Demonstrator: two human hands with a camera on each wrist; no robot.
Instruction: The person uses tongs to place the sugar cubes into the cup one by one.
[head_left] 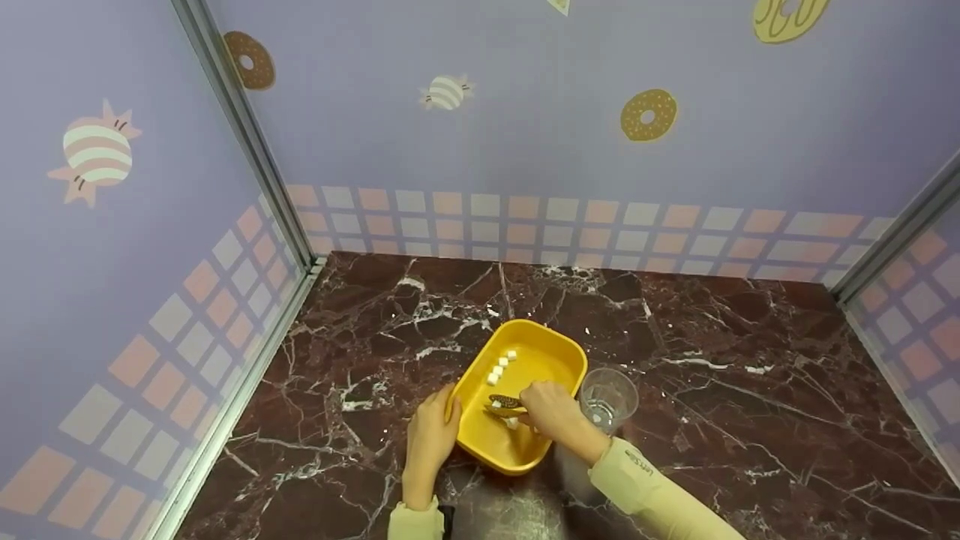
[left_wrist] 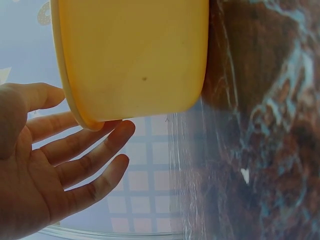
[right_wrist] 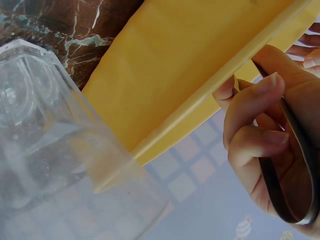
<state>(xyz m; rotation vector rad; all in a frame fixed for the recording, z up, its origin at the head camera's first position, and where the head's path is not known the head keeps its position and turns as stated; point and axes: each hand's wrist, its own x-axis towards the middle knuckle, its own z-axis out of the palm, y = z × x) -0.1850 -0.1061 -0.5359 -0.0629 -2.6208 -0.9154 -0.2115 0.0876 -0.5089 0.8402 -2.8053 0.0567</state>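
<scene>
A yellow plastic tub (head_left: 517, 450) sits on the marbled surface, with several small white cubes (head_left: 498, 371) in a row along its left inner side. My left hand (head_left: 433, 431) grips the tub's left rim, thumb over the edge and fingers along the outside; in the left wrist view, the hand (left_wrist: 55, 160) has its fingers spread beside the wall. Inside the tub, my right hand (head_left: 553, 409) holds dark metal tongs (head_left: 505, 401), their tips low over the tub floor with a white cube at them. The tongs' bent end (right_wrist: 292, 215) shows in the right wrist view.
A clear faceted cup (head_left: 619, 391) stands close against the tub's right side, near my right wrist. Patterned purple wall panels (head_left: 525, 135) enclose the dark marbled surface (head_left: 360, 360) at the back and both sides.
</scene>
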